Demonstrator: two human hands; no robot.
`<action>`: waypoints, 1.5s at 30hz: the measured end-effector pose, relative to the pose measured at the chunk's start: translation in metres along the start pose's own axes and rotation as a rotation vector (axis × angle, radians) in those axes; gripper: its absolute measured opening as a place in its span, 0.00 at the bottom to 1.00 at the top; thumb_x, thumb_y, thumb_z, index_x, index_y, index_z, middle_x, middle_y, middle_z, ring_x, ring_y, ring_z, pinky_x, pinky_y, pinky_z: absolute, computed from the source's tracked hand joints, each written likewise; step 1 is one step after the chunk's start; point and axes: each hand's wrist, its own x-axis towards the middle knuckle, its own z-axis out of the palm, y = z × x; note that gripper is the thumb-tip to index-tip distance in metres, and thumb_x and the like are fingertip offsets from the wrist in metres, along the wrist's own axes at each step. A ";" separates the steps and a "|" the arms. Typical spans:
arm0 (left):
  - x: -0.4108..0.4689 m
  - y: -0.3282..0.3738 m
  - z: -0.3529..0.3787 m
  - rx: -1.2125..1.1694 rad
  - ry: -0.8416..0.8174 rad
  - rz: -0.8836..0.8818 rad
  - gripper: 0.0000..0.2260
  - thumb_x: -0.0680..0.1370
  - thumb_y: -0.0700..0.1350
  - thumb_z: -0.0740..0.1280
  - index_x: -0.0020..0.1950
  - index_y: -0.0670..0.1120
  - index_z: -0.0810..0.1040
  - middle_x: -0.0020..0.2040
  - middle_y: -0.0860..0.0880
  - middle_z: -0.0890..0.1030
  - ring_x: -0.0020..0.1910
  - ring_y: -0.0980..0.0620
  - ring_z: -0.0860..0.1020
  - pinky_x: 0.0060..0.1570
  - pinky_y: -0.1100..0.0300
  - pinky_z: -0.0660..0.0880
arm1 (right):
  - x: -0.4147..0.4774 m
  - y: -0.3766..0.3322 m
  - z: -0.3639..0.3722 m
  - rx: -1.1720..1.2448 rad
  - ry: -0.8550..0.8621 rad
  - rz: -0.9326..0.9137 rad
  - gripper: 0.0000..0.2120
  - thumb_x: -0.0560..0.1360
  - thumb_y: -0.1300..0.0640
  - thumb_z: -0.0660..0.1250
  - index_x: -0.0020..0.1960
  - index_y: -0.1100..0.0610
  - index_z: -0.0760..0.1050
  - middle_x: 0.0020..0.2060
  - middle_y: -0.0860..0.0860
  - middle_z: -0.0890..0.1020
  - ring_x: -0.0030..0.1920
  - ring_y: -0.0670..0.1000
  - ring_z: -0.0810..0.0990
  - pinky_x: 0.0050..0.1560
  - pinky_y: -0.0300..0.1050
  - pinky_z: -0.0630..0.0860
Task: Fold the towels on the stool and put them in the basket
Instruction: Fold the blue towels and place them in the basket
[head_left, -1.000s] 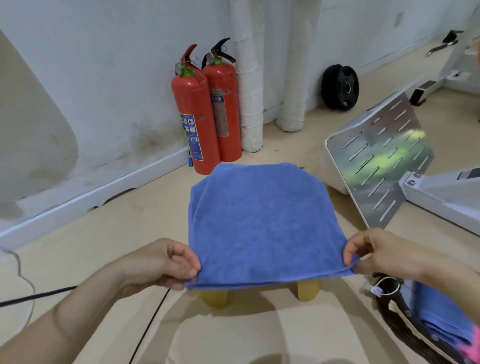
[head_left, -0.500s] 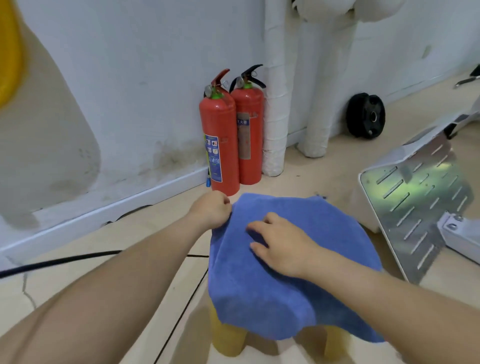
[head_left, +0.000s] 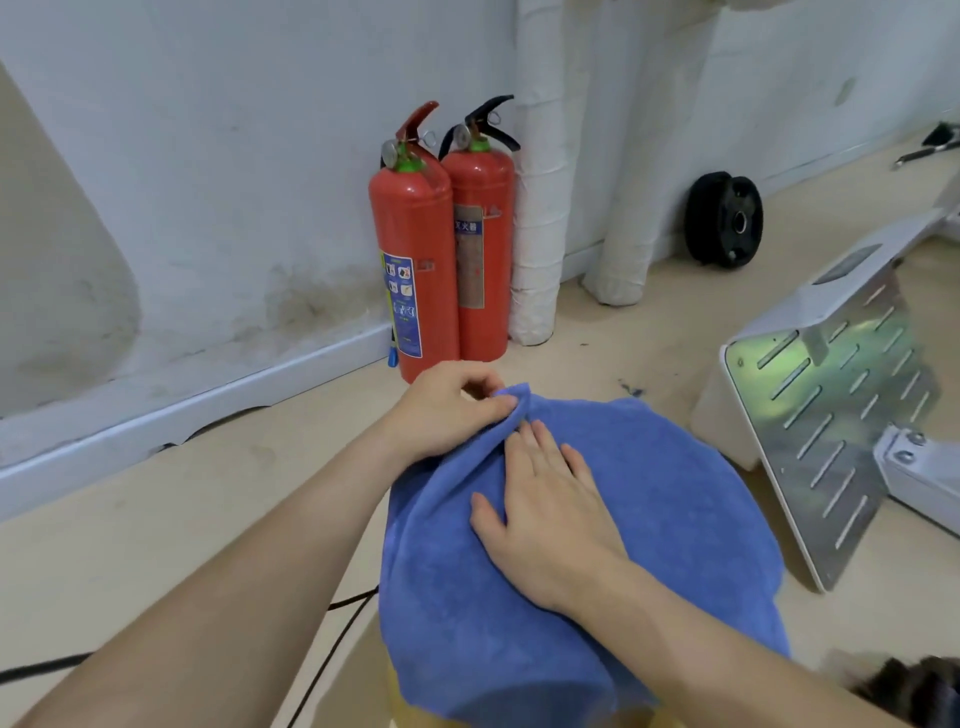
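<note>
A blue towel (head_left: 665, 499) lies draped over the yellow stool (head_left: 415, 714), which shows only as a sliver under the cloth at the bottom. My left hand (head_left: 447, 410) pinches the towel's far left corner, lifting a small ridge of fabric. My right hand (head_left: 545, 504) lies flat, fingers spread, on the towel just behind that corner, pressing it down. The dark rim of the basket (head_left: 914, 686) peeks in at the bottom right corner.
Two red fire extinguishers (head_left: 441, 244) stand against the white wall beyond the stool, beside wrapped white pipes (head_left: 540, 208). A slotted metal panel (head_left: 841, 415) leans on the floor at right. A black weight plate (head_left: 724, 221) rests by the wall. A black cable (head_left: 332, 639) crosses the floor at left.
Both hands carried the towel's near edge over to the far side, folding it. Since then my right hand has slid toward the far left corner, where my left hand keeps its pinch.
</note>
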 end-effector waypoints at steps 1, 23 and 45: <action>0.001 0.001 -0.003 -0.050 0.037 -0.012 0.07 0.75 0.45 0.69 0.38 0.44 0.78 0.33 0.52 0.76 0.32 0.58 0.70 0.38 0.61 0.69 | 0.000 0.000 0.000 -0.018 -0.018 0.001 0.33 0.78 0.42 0.49 0.78 0.55 0.45 0.78 0.50 0.46 0.77 0.48 0.42 0.76 0.49 0.41; -0.009 -0.034 -0.012 0.099 0.436 -0.216 0.12 0.77 0.36 0.59 0.45 0.50 0.80 0.40 0.54 0.79 0.42 0.52 0.75 0.44 0.61 0.67 | 0.012 0.014 -0.038 0.336 -0.226 0.022 0.27 0.79 0.48 0.59 0.76 0.41 0.54 0.77 0.48 0.55 0.77 0.48 0.50 0.73 0.44 0.51; -0.158 0.009 -0.021 -0.072 -0.326 -0.618 0.16 0.67 0.60 0.73 0.37 0.48 0.86 0.40 0.47 0.86 0.39 0.54 0.83 0.50 0.57 0.80 | -0.143 0.167 -0.049 1.342 -0.446 0.735 0.19 0.61 0.49 0.79 0.48 0.55 0.79 0.42 0.50 0.82 0.39 0.46 0.81 0.36 0.37 0.77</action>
